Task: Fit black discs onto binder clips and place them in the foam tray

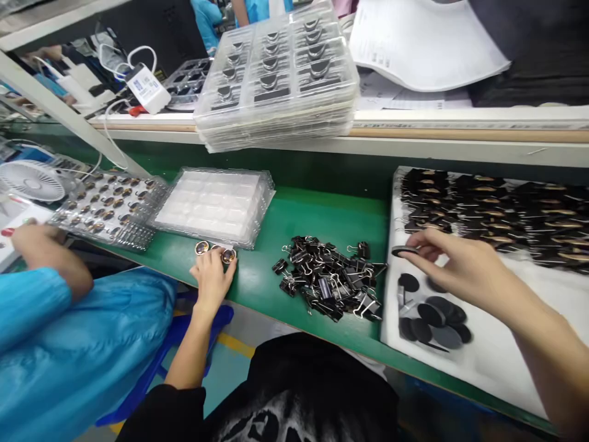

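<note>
My left hand is at the front edge of the green table, with its fingers closed around small round pieces with gold rims and dark centres. One gold-rimmed piece shows by the thumb and another by the fingertips; part of a third is between them. Between thumb and fingers, my right hand pinches a thin black disc, held nearly flat above a white cloth. Below that hand, several loose black discs lie in a pile, some overlapping. A heap of black binder clips sits between my hands.
Rows of clipped black pieces fill the cloth's far part. Clear trays and a tray of gold-rimmed parts stand left. More stacked trays overhang the shelf edge. A co-worker's blue sleeve is close on my left.
</note>
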`<state>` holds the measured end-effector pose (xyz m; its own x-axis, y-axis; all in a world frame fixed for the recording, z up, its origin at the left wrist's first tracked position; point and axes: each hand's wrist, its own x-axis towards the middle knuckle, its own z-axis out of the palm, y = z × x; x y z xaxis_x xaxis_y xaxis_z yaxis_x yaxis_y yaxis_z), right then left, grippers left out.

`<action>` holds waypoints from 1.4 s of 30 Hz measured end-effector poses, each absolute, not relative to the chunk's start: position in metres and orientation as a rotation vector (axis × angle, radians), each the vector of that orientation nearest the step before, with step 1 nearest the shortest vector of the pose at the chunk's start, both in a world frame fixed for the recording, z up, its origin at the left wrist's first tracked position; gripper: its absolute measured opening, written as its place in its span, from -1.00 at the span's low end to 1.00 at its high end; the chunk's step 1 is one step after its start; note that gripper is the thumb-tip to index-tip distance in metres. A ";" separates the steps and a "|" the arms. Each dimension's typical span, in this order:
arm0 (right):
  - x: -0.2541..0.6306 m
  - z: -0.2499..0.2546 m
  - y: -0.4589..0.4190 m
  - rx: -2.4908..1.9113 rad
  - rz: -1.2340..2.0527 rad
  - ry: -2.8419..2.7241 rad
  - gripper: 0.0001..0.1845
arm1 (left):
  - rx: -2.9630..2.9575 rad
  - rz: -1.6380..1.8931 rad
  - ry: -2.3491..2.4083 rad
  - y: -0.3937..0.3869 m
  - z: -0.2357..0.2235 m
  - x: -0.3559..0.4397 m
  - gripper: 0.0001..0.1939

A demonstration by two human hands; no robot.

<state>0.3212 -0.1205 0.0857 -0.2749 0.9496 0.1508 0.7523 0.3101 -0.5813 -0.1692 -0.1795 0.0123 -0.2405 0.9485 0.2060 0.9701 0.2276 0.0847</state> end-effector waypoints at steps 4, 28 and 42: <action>0.315 0.079 -0.125 -1.443 0.874 -1.855 -0.53 | -1.833 -0.158 -2.380 -0.176 0.019 -0.170 -0.47; 0.229 0.050 -0.021 -1.268 0.371 -2.219 -0.74 | -3.244 -0.500 -1.468 0.034 0.022 -0.003 -0.62; 0.215 0.012 -0.015 -1.302 0.397 -2.517 -0.66 | -3.309 -0.600 -1.518 0.031 0.000 -0.004 -0.21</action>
